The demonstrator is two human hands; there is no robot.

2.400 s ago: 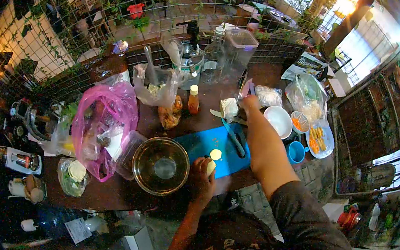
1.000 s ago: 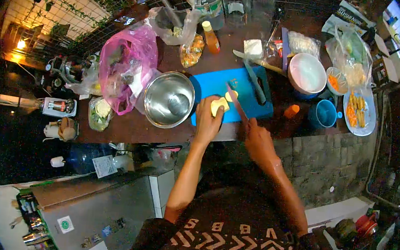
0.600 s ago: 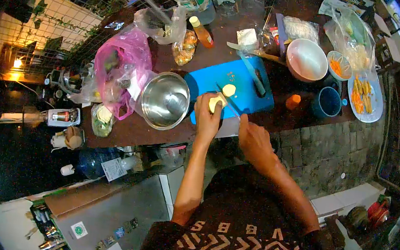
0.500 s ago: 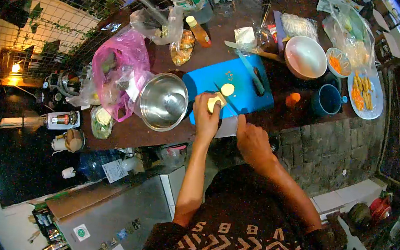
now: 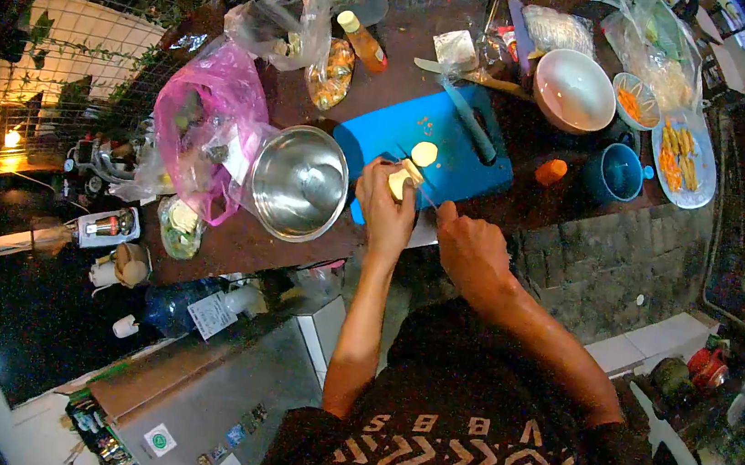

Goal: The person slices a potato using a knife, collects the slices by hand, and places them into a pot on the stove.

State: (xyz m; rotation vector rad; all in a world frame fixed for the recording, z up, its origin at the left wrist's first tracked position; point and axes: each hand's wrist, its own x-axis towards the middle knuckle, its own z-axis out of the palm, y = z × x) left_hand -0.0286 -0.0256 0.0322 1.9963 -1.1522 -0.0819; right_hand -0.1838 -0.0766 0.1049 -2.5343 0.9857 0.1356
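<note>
- Head view, change: right hand (image 5: 473, 251) reached past the far side of the board 2.4 s ago; now it's back at the near edge with a thin-bladed knife (image 5: 429, 200).
- Blade sat by the loose round slice (image 5: 424, 154) 1.0 s ago; now it's down at the potato piece (image 5: 403, 183) (pale yellow, potato is my best guess). Slice is flat on the board in both.
- Meaning: my read is cutting is in hand, blade working into the held piece. Depth of cut can't be told, fingers and blade overlap.
- Location: piece is at the near left part of the blue cutting board (image 5: 376, 123), slice just beyond it, small orange bits (image 5: 426, 127) further out.
- Left hand (image 5: 384, 211): thumb and fingers pinching the piece from the near left side, wrist over the table edge, forearm nearly straight back to the body.
- Right hand: closed round the knife handle, handle itself hidden. Forearm comes in from the lower right, blade angled away and to the left.
- Nearby: steel bowl (image 5: 299, 183) just left of the board. Teal-handled knife (image 5: 472, 124) lies on the board's far right part, clear of both hands. Blue mug (image 5: 615, 173) and white bowl (image 5: 575, 90) sit to the right, not touched.
</note>
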